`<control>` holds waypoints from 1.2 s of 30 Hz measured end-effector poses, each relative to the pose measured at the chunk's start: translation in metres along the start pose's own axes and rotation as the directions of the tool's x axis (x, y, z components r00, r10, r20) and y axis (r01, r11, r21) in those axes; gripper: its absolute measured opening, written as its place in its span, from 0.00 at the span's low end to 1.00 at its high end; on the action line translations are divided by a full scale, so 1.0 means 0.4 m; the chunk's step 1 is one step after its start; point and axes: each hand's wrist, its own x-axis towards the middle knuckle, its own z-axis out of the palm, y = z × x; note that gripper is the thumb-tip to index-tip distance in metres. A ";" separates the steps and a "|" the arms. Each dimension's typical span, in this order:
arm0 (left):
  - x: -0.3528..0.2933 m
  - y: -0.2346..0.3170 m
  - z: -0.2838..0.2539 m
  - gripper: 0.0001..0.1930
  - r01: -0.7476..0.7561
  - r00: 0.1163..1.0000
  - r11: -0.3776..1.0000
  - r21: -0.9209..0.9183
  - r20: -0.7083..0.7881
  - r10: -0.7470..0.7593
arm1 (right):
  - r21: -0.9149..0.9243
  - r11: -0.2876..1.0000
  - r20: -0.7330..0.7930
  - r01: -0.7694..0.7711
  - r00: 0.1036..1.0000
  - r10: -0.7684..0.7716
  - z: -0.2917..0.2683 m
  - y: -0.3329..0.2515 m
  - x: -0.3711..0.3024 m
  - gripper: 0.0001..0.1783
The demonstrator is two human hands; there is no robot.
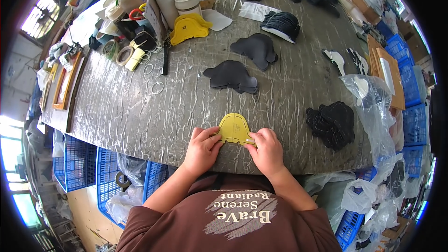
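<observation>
"Brown cloth closest to the lens: whose shirt is that?"

"Mine, short-sleeved, forearms bare, at the near edge of a dark, creased table that fills much of the view."

"And on its surface?"

"To my right, a heap of black pieces. Ahead of me, two piles of dark pieces, a near pile and a far pile, the latter a little to the right. All sit apart from my fingers."

"Those fingers, then?"

"My left hand and right hand are drawn nearly closed, each pinching one lower corner of a yellow piece. It sits in front of my chest near the table's edge, rounded end pointing away. Flat down or slightly raised, I cannot tell."

"Smallest detail?"

"A pale strip at my right fingertips, too small to identify."

"How is such a hold best done?"

"Evenly, I would judge: the same light pinch at both corners, wrists level, no pulling apart, so that the piece neither buckles nor twists. Dark lines run just inside its border; keeping my thumbs low should leave most of them in sight."
</observation>
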 end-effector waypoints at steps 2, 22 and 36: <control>0.000 -0.001 0.001 0.10 0.005 1.000 1.000 -0.005 0.001 -0.005 | 0.000 1.000 0.003 -0.006 1.000 0.006 0.002 0.001 0.000 0.18; -0.003 0.044 0.005 0.19 -0.152 0.964 0.960 0.237 0.251 0.091 | 0.008 1.000 -0.009 0.009 1.000 -0.009 0.004 0.007 -0.005 0.18; -0.009 0.115 0.038 0.39 -0.285 0.844 0.870 0.402 0.535 0.030 | 0.028 0.955 -0.255 0.297 0.925 -0.280 -0.042 -0.043 0.145 0.04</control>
